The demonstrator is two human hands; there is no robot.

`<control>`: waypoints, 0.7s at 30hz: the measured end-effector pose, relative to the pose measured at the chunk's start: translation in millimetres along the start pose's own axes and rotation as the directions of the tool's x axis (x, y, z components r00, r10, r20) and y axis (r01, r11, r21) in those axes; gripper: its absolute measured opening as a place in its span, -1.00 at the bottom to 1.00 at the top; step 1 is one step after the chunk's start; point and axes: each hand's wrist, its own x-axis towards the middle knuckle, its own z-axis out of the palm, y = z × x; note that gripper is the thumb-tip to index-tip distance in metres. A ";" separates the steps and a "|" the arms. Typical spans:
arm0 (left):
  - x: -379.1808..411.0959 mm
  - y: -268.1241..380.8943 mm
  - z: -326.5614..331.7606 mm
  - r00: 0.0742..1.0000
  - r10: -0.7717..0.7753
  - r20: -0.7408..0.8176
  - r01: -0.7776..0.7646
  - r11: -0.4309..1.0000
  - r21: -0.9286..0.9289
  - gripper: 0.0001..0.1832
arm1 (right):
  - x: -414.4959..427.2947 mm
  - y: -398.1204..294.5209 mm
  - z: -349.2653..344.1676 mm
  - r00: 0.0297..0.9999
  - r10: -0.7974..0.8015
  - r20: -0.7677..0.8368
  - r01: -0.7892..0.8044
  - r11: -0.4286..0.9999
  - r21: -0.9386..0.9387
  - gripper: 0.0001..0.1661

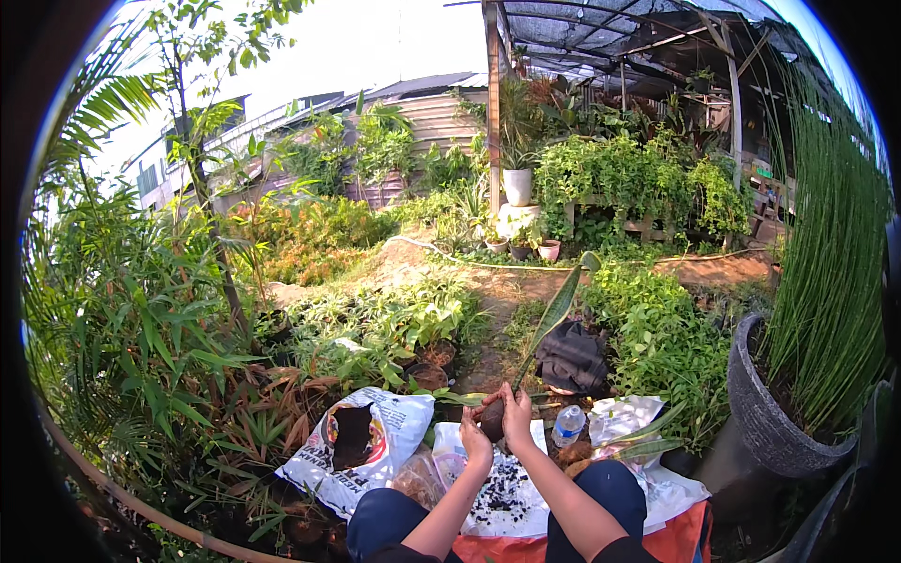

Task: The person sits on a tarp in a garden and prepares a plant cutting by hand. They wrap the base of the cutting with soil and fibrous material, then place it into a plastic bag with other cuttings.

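Observation:
Between my left hand [476,438] and my right hand [517,416] is a dark, rounded root ball [492,421]. A long snake plant leaf [555,310] rises from it, leaning to the right. Both hands cup the ball from its two sides above a white sheet [528,503] scattered with dark soil bits [501,485]. A white bag of potting soil [394,422], torn at the top with dark soil showing, lies to the left. Beside it sits a clear plastic bag of brown fibre [417,478]. Brown fibre clumps [576,454] lie right of my hands.
A clear plastic bottle [568,426] stands to the right, near loose snake plant leaves [646,449] on white sacking. Dark cloth [574,357] lies behind. A large grey pot [767,415] stands at right, an orange sheet [676,538] lies below, and dense plants border both sides.

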 end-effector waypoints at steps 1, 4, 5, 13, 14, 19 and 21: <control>0.2 -1.5 -3.0 0.998 0.052 0.026 -0.054 0.997 0.054 -0.46 | -1.8 -5.7 2.1 0.996 -0.049 -0.075 0.046 0.998 -0.039 -0.66; -0.7 -6.8 0.3 0.986 -0.159 0.043 0.159 0.987 -0.006 -0.43 | -8.0 -6.1 2.6 0.992 -0.059 -0.109 0.047 0.993 -0.111 -0.70; 3.7 -14.1 -0.8 0.982 -0.187 0.030 0.187 0.982 -0.017 -0.43 | -7.8 -4.3 1.3 0.993 -0.080 -0.081 0.066 0.984 -0.165 -0.71; -10.3 7.8 10.4 0.911 -0.393 0.128 0.412 0.885 -0.217 -0.65 | 1.2 -6.4 -9.2 0.919 0.171 0.356 -0.178 0.984 -0.013 -0.71; -10.5 8.3 10.6 0.912 -0.383 0.149 0.410 0.877 -0.250 -0.67 | 0.8 -3.6 -7.8 0.921 0.140 0.363 -0.140 0.990 -0.026 -0.70; 2.0 -14.6 -3.4 0.940 -0.309 0.145 0.341 0.857 -0.386 -0.61 | -7.1 11.3 -1.9 0.914 0.077 0.399 -0.049 0.996 -0.081 -0.68; -1.8 -9.6 -2.5 0.930 -0.332 0.158 0.368 0.849 -0.380 -0.60 | -8.0 12.6 -1.2 0.919 0.088 0.385 -0.046 0.992 -0.118 -0.69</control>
